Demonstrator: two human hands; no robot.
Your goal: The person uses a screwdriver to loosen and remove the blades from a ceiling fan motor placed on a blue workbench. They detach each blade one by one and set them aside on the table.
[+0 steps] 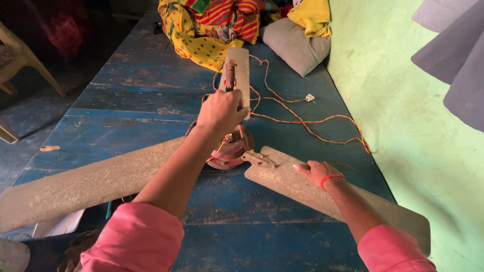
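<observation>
A dusty ceiling fan lies on a blue wooden table [141, 90]. Its rusty motor [233, 151] sits mid-table, with a dark rod [230, 75] standing up from it. My left hand [221, 110] is closed around that rod, just above the motor. One grey blade [85, 184] stretches left, another [241, 68] points away from me behind the rod. My right hand [316, 172], with a red thread at the wrist, lies on the inner end of the right blade [297, 189] and holds it down.
An orange wire [302, 122] loops over the table from the motor to a small white plug [309, 97]. Bright clothes [206, 30] and a grey cushion [295, 43] lie at the far end. A green wall [403, 111] runs along the right; a plastic chair [20, 60] stands left.
</observation>
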